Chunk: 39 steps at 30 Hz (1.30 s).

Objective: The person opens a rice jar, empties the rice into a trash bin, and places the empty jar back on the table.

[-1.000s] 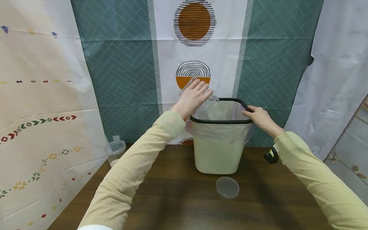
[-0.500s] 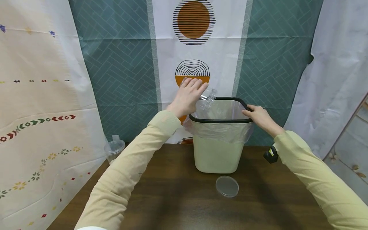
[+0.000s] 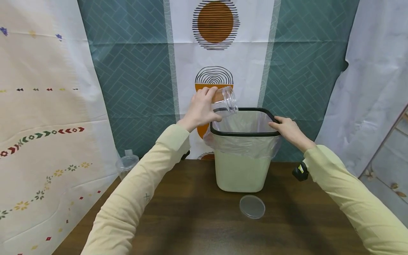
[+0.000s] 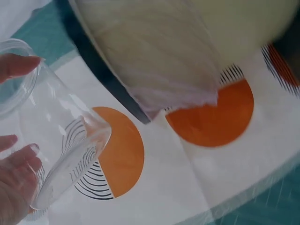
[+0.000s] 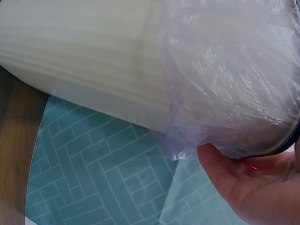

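My left hand grips a clear plastic jar, tilted with its open mouth toward the right, over the left rim of a trash can. In the left wrist view the jar looks see-through, with the thumb at its mouth and the fingers around its side. The pale green trash can has a black rim and a thin, see-through liner bag folded over its top. My right hand holds the can's right rim, the thumb on the outside over the liner in the right wrist view.
A round clear lid lies flat on the dark wooden table in front of the can. At the back left stands another clear container with a lid, partly behind my left sleeve. Patterned cloths hang behind and at the sides.
The left hand has moved a little left and turned the jar from mouth-down over the can to nearly level, its mouth now higher. The right hand and the can have stayed put.
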Motion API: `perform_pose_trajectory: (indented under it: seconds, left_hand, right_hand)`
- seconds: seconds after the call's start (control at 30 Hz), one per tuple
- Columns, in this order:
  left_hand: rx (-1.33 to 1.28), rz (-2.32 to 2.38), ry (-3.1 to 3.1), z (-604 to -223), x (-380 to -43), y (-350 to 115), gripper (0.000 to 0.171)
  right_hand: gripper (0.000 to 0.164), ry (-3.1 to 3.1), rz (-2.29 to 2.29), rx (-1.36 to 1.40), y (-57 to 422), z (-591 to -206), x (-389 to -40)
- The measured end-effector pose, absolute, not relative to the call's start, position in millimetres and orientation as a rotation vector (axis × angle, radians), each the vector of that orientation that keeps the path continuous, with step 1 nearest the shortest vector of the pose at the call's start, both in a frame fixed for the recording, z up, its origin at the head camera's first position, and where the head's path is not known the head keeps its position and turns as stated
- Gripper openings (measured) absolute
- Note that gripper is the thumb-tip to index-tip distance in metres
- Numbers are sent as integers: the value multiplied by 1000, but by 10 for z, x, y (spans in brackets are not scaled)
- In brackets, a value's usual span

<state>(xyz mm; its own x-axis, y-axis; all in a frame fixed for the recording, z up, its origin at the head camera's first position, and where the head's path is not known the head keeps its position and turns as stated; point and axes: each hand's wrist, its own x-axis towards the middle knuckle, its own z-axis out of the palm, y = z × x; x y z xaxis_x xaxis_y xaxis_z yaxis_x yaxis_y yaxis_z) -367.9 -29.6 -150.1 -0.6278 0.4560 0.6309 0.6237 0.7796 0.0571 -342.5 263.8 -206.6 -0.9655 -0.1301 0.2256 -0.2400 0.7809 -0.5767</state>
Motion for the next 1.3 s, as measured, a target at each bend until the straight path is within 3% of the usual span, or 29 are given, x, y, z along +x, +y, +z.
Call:
perform_pose_trajectory:
  seconds: [0.23,0.53,1.3]
  left_hand:
    - [-705,-694,-2386,-1457,-3617,-366,88]
    - [-705,-1087,-2357,-1520,-3540,-493,80]
    - [-779,-1577,-2267,-1866,-3146,-678,65]
  right_hand:
    - [68,-2792,941,294,2639,-2062,-3433]
    - [68,-2794,942,285,2638,-2072,-3448]
    - [67,-2784,969,295,2641,-2084,-3442]
